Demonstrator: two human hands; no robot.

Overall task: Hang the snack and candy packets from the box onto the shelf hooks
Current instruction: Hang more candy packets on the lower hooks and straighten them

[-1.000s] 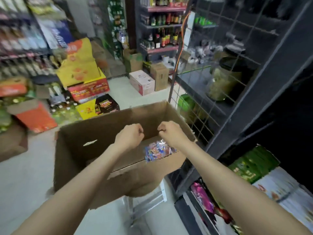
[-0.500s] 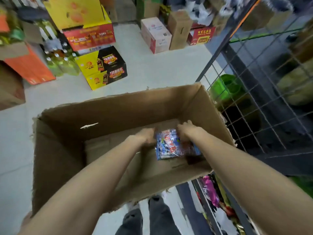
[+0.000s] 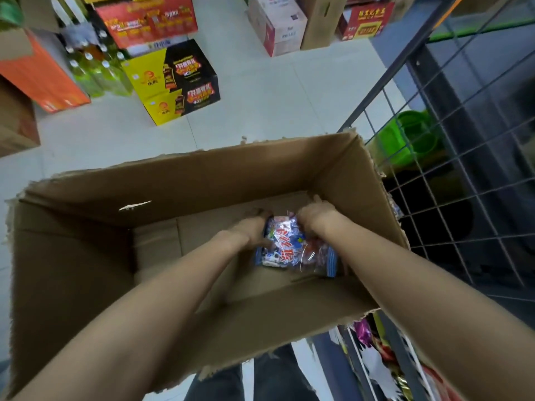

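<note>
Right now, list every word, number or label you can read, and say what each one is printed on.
Nothing can be quoted with confidence.
Candy packet in the cardboard box: red lettering, too blurred to read.
Yellow and black carton: Chinese print, too blurred.
Red carton: yellow lettering, too blurred.
Red box: yellow characters, too blurred.
Pink and white carton: small print, too small.

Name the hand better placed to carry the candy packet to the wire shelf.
Right, probably. The right hand holds the candy packet on the side nearest the wire shelf; the left hand is farther away.

Head camera, steep downward look into box (image 3: 202, 180), close.
</note>
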